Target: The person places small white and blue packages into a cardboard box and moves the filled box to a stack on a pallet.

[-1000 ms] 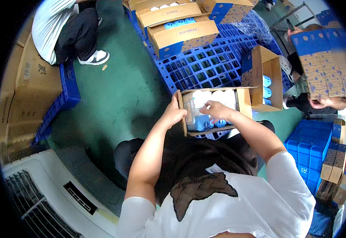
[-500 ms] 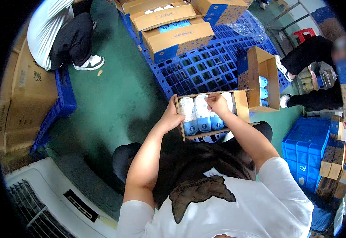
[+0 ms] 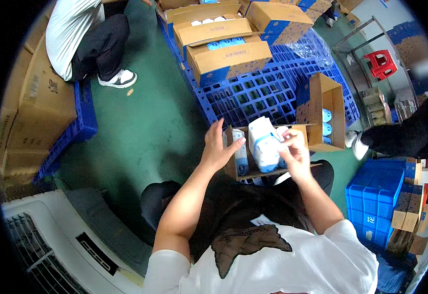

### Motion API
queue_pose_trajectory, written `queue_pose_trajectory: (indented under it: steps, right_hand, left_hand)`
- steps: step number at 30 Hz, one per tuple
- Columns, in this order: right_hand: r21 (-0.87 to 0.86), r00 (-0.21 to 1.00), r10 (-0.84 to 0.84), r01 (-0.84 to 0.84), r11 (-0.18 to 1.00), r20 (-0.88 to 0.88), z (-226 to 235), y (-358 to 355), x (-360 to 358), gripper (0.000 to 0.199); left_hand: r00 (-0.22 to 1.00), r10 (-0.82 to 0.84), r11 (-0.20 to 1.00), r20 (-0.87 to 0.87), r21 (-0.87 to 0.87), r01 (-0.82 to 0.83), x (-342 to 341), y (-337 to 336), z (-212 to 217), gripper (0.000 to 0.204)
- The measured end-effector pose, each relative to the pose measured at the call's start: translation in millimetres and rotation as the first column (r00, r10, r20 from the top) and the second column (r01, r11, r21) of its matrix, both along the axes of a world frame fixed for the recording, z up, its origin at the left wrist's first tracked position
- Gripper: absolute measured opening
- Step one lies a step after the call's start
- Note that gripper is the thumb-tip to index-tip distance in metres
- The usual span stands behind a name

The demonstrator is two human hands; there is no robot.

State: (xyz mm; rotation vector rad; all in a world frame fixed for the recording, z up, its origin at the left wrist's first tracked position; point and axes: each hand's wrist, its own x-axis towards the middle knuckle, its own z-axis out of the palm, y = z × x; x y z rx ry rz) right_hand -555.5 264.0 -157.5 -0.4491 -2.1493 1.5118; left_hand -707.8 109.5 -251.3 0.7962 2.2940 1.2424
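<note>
In front of my knees stands an open cardboard carton (image 3: pixel 256 175) with soft white-and-blue plastic packs in it. My right hand (image 3: pixel 295 156) grips one white-and-blue pack (image 3: pixel 264 143) by its right side; this pack is raised and tilted above the others. Another pack (image 3: pixel 241 156) stands upright against the carton's left end. My left hand (image 3: pixel 219 153) is at that left end with fingers spread and thumb beside the standing pack; it holds nothing. More packs on the right are partly hidden behind my right hand.
A second open carton (image 3: pixel 332 98) with blue-topped packs stands just right, on a blue plastic pallet (image 3: pixel 253 100). Filled cartons (image 3: pixel 233 60) stand at the pallet's far side. A person (image 3: pixel 103 46) crouches far left. Blue crates (image 3: pixel 375 196) and a red stool (image 3: pixel 381 64) are right.
My right hand has lifted a pack up from the row and tilted it. My left hand has let go of the carton's edge and spread its fingers. The person at right has moved.
</note>
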Motion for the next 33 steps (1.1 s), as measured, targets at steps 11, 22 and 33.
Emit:
queue_pose_trajectory:
  steps: [11,22,33]
  right_hand:
    - [-0.871,0.945,0.291,-0.014,0.492,0.150,39.0,-60.9,-159.7,0.045]
    - [0.030,0.926,0.130,-0.151,0.988,0.354,-40.9,-80.9,-200.2,0.063]
    - [0.281,0.910,-0.026,-0.100,0.954,0.414,-39.2,-93.8,-212.3,0.060]
  left_hand:
    - [0.718,-0.141,0.523,0.681,0.667,-0.531,-46.1,-36.3,45.4,0.052]
    - [0.617,0.445,0.509,0.649,0.384,-0.771,-62.5,-34.9,25.4,0.052]
    - [0.623,0.444,0.383,0.644,0.493,-0.781,-69.8,-34.3,8.1,0.046]
